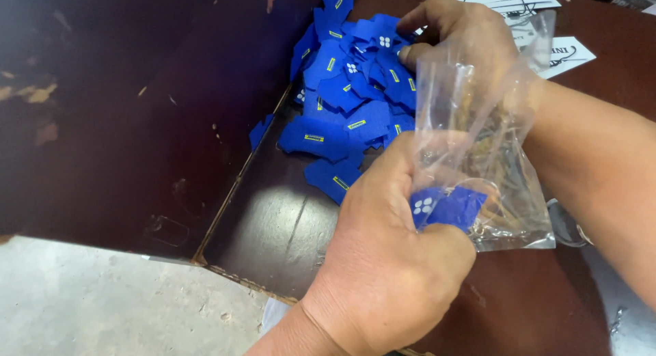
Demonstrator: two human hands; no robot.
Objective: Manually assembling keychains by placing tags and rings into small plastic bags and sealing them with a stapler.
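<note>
My left hand [386,257] comes up from the bottom. It pinches a blue fabric tag with white dots [447,207] together with the lower edge of a clear plastic bag [488,137]. The bag stands up between my hands and holds some thin pale bits. My right hand [456,29] reaches in from the right behind the bag. Its bent fingertips rest on a pile of blue tags [345,89] with small yellow marks. Whether those fingers pinch a tag is hidden.
The tags lie on a dark brown wooden table [273,226] against a dark upright board [137,110] at the left. White printed paper sheets [560,52] lie at the top right. Grey concrete floor [102,301] shows at the lower left.
</note>
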